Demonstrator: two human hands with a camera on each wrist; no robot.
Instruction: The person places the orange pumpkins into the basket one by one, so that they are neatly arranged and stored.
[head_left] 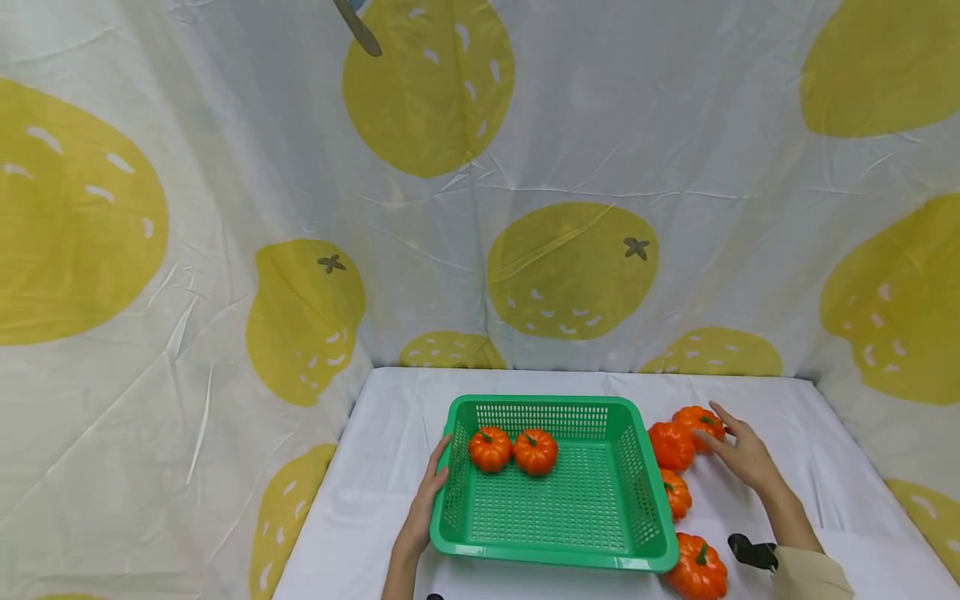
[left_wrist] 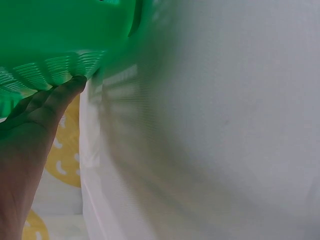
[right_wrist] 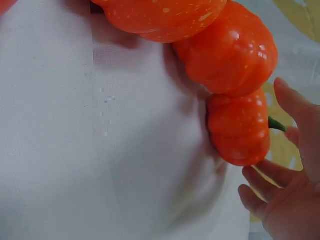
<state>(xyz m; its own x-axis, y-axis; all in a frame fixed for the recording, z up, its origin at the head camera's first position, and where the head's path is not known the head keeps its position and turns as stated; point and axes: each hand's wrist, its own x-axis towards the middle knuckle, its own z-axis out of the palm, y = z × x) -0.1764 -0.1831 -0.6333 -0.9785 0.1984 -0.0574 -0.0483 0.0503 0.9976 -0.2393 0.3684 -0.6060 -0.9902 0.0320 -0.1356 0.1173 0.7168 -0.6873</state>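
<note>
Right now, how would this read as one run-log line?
left hand touching green basket | right hand at farthest outside pumpkin | inside: two pumpkins | outside: four pumpkins

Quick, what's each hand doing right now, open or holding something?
Left hand: open, fingers against the green basket.
Right hand: open around the farthest pumpkin outside the basket, not gripping it.

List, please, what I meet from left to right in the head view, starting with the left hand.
Left hand → left pumpkin inside the green basket → right pumpkin inside it → group of pumpkins outside → right hand → beige sleeve.
</note>
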